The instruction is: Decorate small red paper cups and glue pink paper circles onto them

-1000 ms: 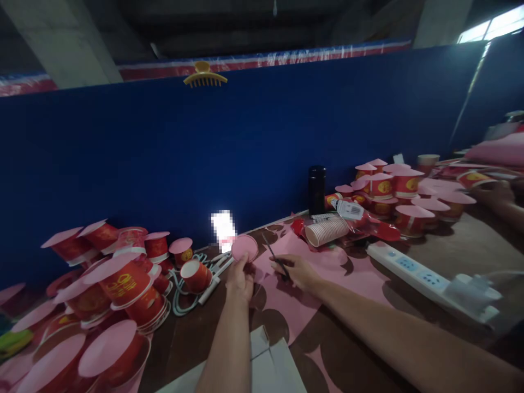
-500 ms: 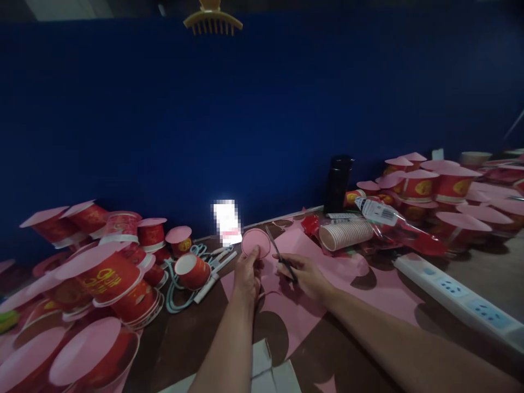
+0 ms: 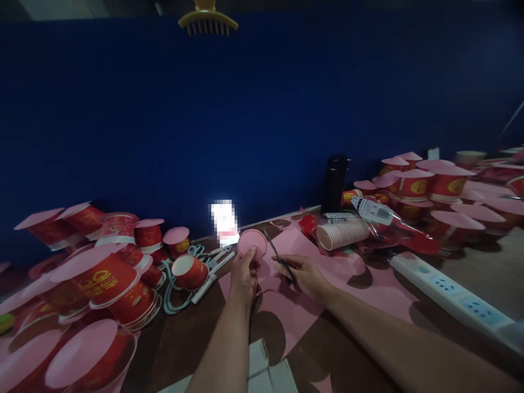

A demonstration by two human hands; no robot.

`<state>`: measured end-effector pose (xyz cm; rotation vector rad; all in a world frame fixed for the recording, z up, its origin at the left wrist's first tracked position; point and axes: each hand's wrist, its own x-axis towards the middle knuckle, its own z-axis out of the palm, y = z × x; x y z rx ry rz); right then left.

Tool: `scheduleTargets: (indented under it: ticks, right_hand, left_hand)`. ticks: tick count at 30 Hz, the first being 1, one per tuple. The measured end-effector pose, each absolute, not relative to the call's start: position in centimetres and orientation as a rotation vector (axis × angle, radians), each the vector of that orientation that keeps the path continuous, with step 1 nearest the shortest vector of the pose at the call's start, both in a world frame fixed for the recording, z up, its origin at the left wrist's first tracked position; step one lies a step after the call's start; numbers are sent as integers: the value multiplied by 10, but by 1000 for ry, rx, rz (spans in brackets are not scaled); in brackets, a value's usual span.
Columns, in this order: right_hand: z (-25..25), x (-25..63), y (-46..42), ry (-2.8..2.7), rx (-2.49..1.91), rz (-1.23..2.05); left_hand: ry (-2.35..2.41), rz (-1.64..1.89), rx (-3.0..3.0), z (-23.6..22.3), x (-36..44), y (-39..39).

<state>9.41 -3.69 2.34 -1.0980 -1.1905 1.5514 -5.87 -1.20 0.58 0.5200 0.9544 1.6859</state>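
1. Fingers (image 3: 250, 255) of the left hand (image 3: 243, 278) pinched shut on the lower edge of a pink paper disc (image 3: 251, 243); disc held upright off the table, face toward the camera, just in front of the blurred bright screen (image 3: 224, 222).
2. Right hand (image 3: 305, 275) closed round the handles of dark scissors (image 3: 279, 256); blades angled up and left toward the disc, tips near its right rim but apart from it; whether the blades are parted is too dim to tell.
3. Both hands hover over a pink paper sheet (image 3: 286, 305) with round holes cut out of it, lying on the brown table (image 3: 192, 333); a thin curl of pink offcut hangs below the left hand.
4. Judged step: trimming the disc's rim; to do it well, feed the disc round with the left fingers and let the scissors stay put; short bites, blade close to the line; keep the pinch away from the cutting edge.
5. Left of the hands: red paper cup (image 3: 189, 271) on its side, a white marker (image 3: 208, 288), a coil of pale cord (image 3: 174, 289), then a heap of red cups capped with pink discs (image 3: 98, 273).
6. Right of the hands: sleeve of stacked cups (image 3: 344, 233) lying flat, black bottle (image 3: 333, 184) against the blue partition (image 3: 262, 109), more capped cups (image 3: 426, 183), white power strip (image 3: 454, 303).
7. Yellow hair claw (image 3: 207, 21) clipped on the partition's top edge.
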Motion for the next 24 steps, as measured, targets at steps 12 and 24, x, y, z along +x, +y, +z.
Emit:
scheduleTargets:
  ticks: [12,24]
  right_hand:
    - [26,94,-38,-1235,-1086,1540]
    - [25,94,-39,-1201,-1079,1549]
  left_hand:
    - [1046,1701,597,3,-60,-11]
    - [1057,1677,610,3,-59,-13]
